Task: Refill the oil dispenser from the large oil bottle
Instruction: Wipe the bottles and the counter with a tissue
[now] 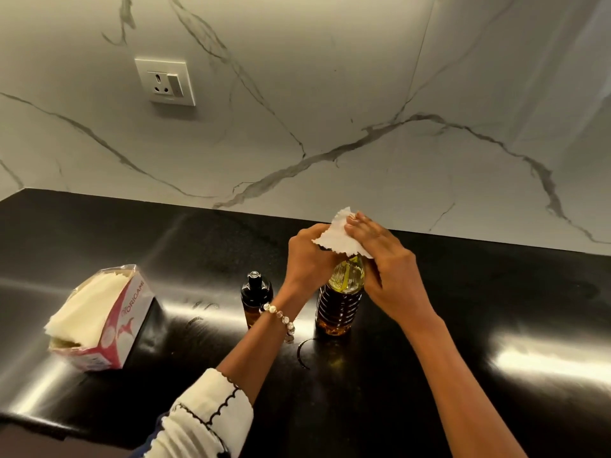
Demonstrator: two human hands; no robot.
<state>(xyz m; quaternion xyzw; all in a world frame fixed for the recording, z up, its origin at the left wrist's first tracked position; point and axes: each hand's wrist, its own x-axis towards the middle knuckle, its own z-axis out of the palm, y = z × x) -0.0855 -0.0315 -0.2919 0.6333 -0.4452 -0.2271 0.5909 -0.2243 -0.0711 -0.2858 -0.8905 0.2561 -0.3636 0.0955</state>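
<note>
The large oil bottle (337, 302) stands upright on the black counter (463, 309), ribbed and filled with amber oil. Its top is covered by a white paper napkin (337, 238). My left hand (307, 259) grips the bottle's neck and one side of the napkin. My right hand (380, 259) holds the napkin over the bottle's top from the right. The small oil dispenser (256, 297) with a black pump cap stands upright just left of the bottle, partly behind my left wrist.
An open pink and white pack of napkins (99, 320) lies at the left of the counter. A dark ring mark (302, 353) shows on the counter in front of the bottle. A wall socket (165, 81) sits in the marble backsplash.
</note>
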